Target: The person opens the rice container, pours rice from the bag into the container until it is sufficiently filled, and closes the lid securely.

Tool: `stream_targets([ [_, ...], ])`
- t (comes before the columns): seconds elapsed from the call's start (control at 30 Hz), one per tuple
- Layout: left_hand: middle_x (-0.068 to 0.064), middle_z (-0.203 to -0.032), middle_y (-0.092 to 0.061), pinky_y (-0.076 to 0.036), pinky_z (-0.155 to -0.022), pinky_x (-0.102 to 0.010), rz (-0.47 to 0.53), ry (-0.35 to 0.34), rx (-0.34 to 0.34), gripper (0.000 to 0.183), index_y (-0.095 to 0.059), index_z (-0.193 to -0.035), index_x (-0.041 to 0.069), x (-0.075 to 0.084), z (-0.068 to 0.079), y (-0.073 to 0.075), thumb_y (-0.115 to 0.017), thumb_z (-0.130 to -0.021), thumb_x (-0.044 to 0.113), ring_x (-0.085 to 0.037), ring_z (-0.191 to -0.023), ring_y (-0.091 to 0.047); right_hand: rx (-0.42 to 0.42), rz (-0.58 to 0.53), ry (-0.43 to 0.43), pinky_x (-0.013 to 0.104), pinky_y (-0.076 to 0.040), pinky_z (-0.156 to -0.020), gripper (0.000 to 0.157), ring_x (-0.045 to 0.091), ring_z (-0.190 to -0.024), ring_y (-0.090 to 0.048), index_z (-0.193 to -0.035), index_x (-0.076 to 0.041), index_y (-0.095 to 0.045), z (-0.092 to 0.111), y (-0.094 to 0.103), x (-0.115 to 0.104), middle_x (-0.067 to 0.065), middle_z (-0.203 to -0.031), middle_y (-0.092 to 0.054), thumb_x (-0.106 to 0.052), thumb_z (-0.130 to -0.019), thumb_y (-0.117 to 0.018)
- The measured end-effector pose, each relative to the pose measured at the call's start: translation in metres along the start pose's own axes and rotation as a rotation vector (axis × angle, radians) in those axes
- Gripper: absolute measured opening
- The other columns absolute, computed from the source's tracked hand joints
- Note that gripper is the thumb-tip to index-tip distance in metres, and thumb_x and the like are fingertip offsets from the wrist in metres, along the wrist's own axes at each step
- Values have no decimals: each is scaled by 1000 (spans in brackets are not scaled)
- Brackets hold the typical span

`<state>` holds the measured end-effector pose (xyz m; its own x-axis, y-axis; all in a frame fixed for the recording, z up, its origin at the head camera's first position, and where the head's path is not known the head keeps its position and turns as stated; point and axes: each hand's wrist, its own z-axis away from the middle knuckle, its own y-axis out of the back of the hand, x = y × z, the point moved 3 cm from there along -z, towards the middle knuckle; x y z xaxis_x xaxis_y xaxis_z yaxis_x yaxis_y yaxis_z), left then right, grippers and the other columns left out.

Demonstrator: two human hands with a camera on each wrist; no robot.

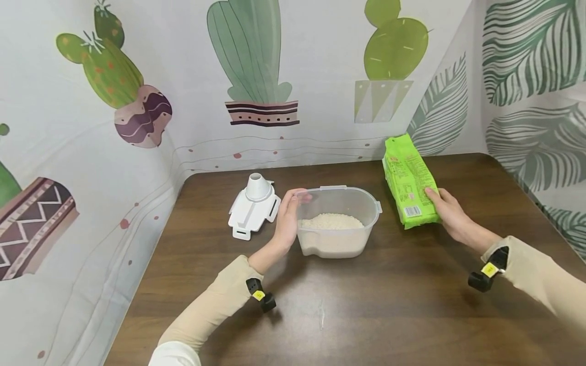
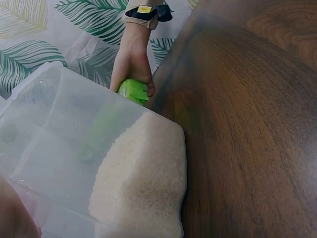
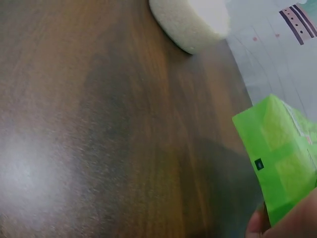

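A clear plastic container (image 1: 338,244) partly filled with white rice (image 1: 333,221) stands on the table. At its left end my left hand (image 1: 286,223) holds it, fingers bent round the far corner of the rim. My right hand (image 1: 450,213) grips a bright green printed bag (image 1: 409,183) by its lower right side, thumb on the printed face. The bag leans with its top away from me, to the right of the container. In the right wrist view the bag's green end (image 3: 272,158) shows above the fingers (image 3: 257,223). The left wrist view shows rice heaped inside the container wall (image 2: 138,183).
A white lid with clip flaps (image 1: 249,218) and a cone-shaped spout (image 1: 257,187) lies left of the container. Behind the brown wooden table (image 1: 348,315) hangs a cloth printed with cacti and leaves (image 1: 320,147).
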<state>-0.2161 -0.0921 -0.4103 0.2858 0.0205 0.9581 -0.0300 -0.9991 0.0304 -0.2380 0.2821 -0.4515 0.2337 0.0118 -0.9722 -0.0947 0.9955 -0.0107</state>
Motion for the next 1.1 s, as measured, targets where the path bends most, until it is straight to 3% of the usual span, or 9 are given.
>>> stream_targets([
  [0.2, -34, -112, -60, -37, -107, -47, 9, -10, -2, 33, -52, -119, -11, -1, -1, 0, -30, -101, 7, -44, -111, -56, 109, 213, 12, 18, -46, -64, 28, -2, -68, -58, -109, -20, -42, 1, -1, 8, -21, -76, -58, -46, -101, -38],
  [0.37, -34, -113, -60, -36, -109, -47, 12, 6, -1, 33, -51, -119, -11, -1, 0, 0, -31, -102, 9, -44, -112, -56, 160, 379, -9, 21, -41, -69, 54, -2, -69, -53, -124, -1, -39, 4, -5, 12, -20, -76, -53, -49, -101, -32],
  [0.73, -32, -115, -60, -35, -110, -48, -17, 10, -35, 32, -51, -121, -9, 0, -2, 0, -31, -103, 10, -42, -114, -56, 175, 412, -54, 26, -35, -77, 65, 1, -77, -47, -134, 9, -28, 5, -11, 17, -3, -90, -50, -47, -102, -25],
  [0.93, -31, -117, -60, -37, -110, -45, -20, 21, -57, 34, -50, -122, -8, 0, -2, 0, -29, -105, 12, -40, -115, -55, 180, 456, -66, 30, -32, -81, 65, 23, -97, -43, -135, 11, -25, 3, -16, 19, 20, -109, -45, -45, -103, -18],
  [1.1, -31, -116, -59, -36, -111, -45, -25, 18, -74, 32, -50, -121, -9, 0, -3, 1, -29, -104, 9, -41, -115, -55, 167, 469, -86, 32, -32, -82, 68, 30, -102, -41, -139, 12, -22, 3, -18, 20, 26, -114, -42, -45, -103, -16],
])
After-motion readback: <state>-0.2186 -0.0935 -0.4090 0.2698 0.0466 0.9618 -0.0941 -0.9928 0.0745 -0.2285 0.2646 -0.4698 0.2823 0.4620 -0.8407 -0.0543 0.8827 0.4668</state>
